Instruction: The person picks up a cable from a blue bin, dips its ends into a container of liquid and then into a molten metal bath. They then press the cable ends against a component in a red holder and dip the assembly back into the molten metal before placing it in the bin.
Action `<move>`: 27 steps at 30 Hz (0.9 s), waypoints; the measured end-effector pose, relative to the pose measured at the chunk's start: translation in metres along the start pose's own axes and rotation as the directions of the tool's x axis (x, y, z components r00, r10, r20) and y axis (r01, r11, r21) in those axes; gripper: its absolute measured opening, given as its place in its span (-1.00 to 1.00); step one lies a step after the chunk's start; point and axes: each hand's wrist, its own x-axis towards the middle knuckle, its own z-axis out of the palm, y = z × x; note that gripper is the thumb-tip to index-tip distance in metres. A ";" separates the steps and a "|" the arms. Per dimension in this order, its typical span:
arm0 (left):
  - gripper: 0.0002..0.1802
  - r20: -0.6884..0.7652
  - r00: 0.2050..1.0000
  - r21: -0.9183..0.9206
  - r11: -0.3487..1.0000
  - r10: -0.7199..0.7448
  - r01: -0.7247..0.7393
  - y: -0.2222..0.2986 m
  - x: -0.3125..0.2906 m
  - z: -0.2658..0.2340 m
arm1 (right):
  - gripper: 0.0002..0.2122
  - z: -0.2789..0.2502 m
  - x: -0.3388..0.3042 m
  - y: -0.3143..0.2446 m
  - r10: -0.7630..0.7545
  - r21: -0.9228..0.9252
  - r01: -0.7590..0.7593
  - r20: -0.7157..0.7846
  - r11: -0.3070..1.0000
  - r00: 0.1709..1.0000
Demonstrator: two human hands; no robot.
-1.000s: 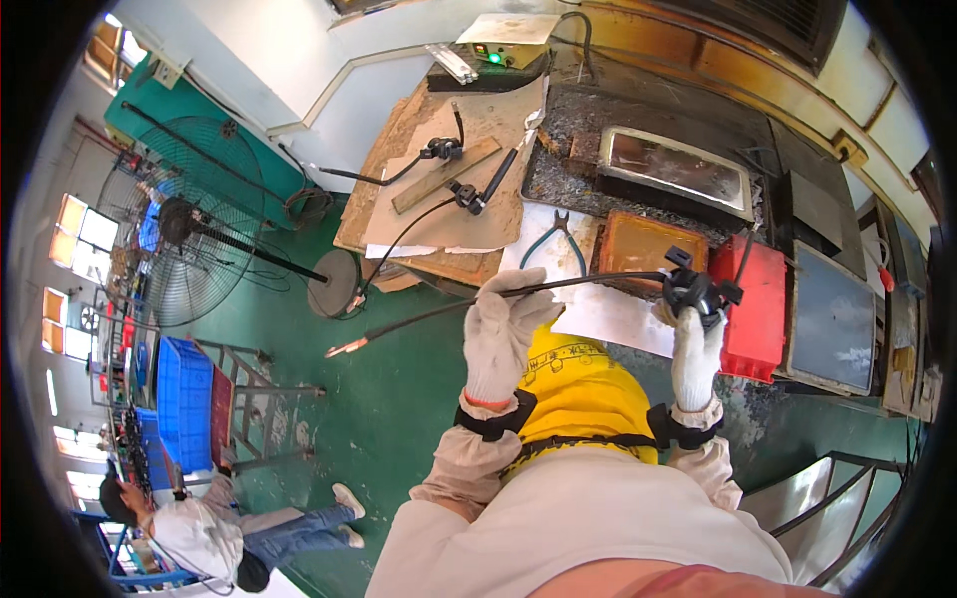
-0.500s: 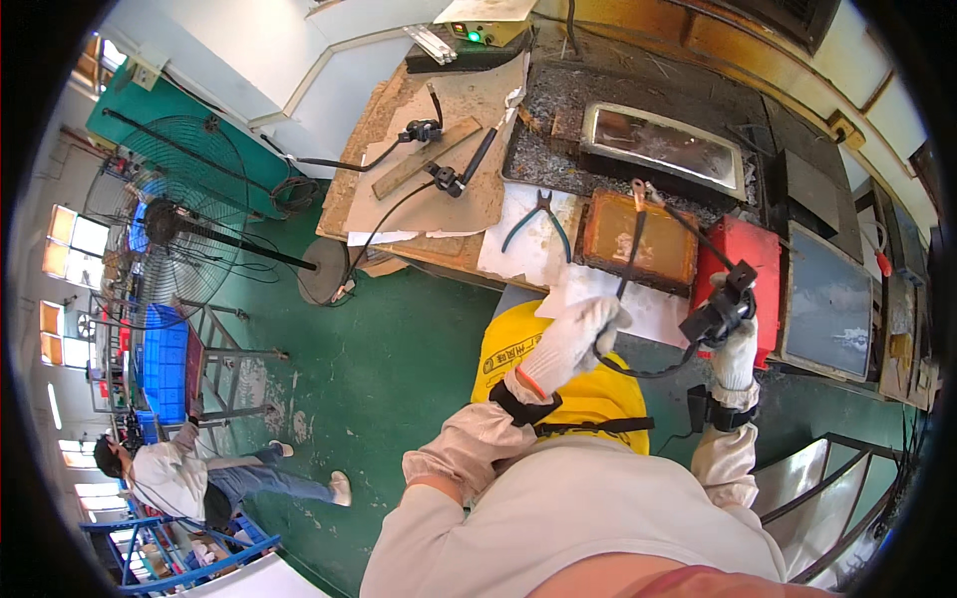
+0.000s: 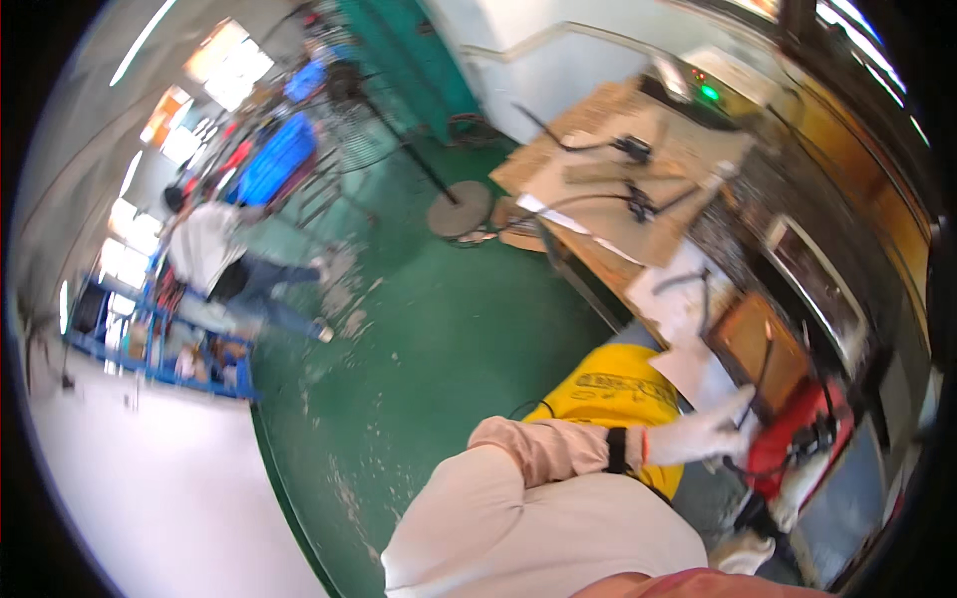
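The picture is smeared by motion. My left hand (image 3: 698,436), in a white glove, pinches a black cable (image 3: 766,371) that rises over the amber-topped square block on the bench. Lower and to the right, my right hand (image 3: 795,490), also gloved, is closed on a black block-like fitting (image 3: 812,439) on the cable, in front of a red box (image 3: 773,450). Its fingers are partly hidden behind the fitting. Pliers (image 3: 705,289) lie on white paper beyond my left hand.
Similar black cables with fittings (image 3: 638,202) lie on cardboard (image 3: 688,149) at the bench's far end, near a box with a green light (image 3: 710,92). A framed dark pan (image 3: 817,284) stands at right. A pedestal fan (image 3: 459,209) and another person (image 3: 214,249) are to the left.
My view has swung round, so the bench now lies farther right and more floor shows at left. Both hands keep hold of the cable and its fitting. The pliers stay on the paper.
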 end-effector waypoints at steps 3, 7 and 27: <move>-0.12 0.031 0.999 -0.033 0.999 0.023 -0.021 -0.014 0.002 0.000 | -0.71 0.041 0.031 0.016 -0.044 0.099 0.033 0.116 0.995 0.992; -0.09 0.013 1.000 -0.048 0.999 -0.009 0.010 -0.006 0.001 -0.003 | -0.71 0.053 0.041 0.023 -0.064 0.135 0.043 0.158 0.990 0.985; -0.33 -0.113 0.993 0.046 0.998 0.044 -0.039 -0.010 0.001 0.003 | -0.62 -0.015 0.008 0.003 0.358 0.407 -0.347 0.051 0.845 0.932</move>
